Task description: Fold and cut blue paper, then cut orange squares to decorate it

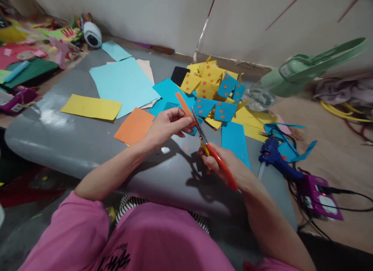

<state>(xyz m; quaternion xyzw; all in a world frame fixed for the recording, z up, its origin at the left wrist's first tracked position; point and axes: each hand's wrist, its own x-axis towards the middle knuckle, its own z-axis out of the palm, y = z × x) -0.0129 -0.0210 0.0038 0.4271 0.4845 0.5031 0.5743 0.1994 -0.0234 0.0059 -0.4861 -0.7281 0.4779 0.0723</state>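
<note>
My left hand [171, 125] pinches a narrow orange strip [183, 103], which looks like craft foam or thick paper. In my right hand [217, 160] is a pair of scissors [223, 170] with red handles, its blades up against the near end of the strip. An orange sheet [134, 125] lies beside my left wrist. Beyond my hands sits a pile of yellow cut pieces [207, 79] dotted with small orange squares. Blue cut pieces [225, 111] with similar squares rest against that pile. Tiny orange scraps lie on the grey table [157, 174] below.
Light blue sheets [124, 82] and a yellow strip [91, 106] lie at left. To the right are a plain blue sheet [236, 141], a blue glue gun [272, 152], a purple power block [320, 197] with cables, and a green handheld object [303, 71]. A wall stands behind.
</note>
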